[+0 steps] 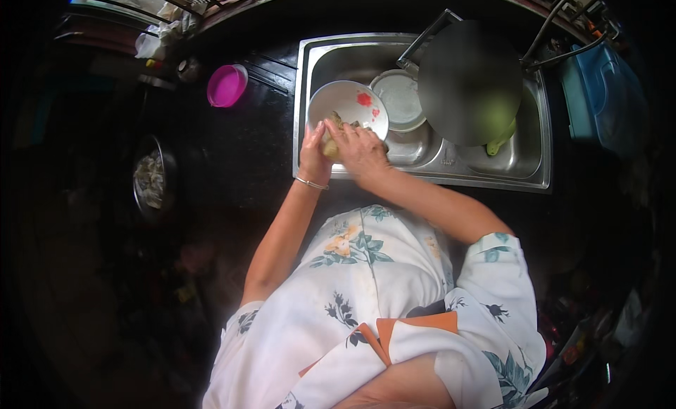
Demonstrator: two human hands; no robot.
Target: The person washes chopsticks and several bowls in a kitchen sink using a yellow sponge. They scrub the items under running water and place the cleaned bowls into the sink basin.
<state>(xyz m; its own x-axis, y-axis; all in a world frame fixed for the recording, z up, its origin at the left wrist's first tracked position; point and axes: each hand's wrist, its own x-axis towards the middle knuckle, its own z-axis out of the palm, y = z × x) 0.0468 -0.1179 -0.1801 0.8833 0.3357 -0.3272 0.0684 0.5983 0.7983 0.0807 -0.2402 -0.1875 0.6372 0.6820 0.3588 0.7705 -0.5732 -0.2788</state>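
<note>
A white bowl (pixel 346 100) with red marks on its inner wall is tilted over the left basin of a steel sink (pixel 422 177). My left hand (pixel 315 158) holds it at the near left side, thumb up by the rim. My right hand (pixel 362 147) reaches across the bowl's near edge, fingers bent over a brownish-yellow wad (pixel 331 149). Whether the wad is a scrubber or food is unclear, as the fingers cover most of it. Beyond the bowl, a pale round dish (pixel 398 100) lies in the basin.
A blurred grey disc covers the tap's end and much of the right basin, where a green item (pixel 500 139) shows. Left on the black counter are a pink bowl (pixel 227 86), chopsticks (pixel 266 77) and a metal bowl (pixel 170 171) with greyish contents. A blue bin (pixel 602 92) stands at right.
</note>
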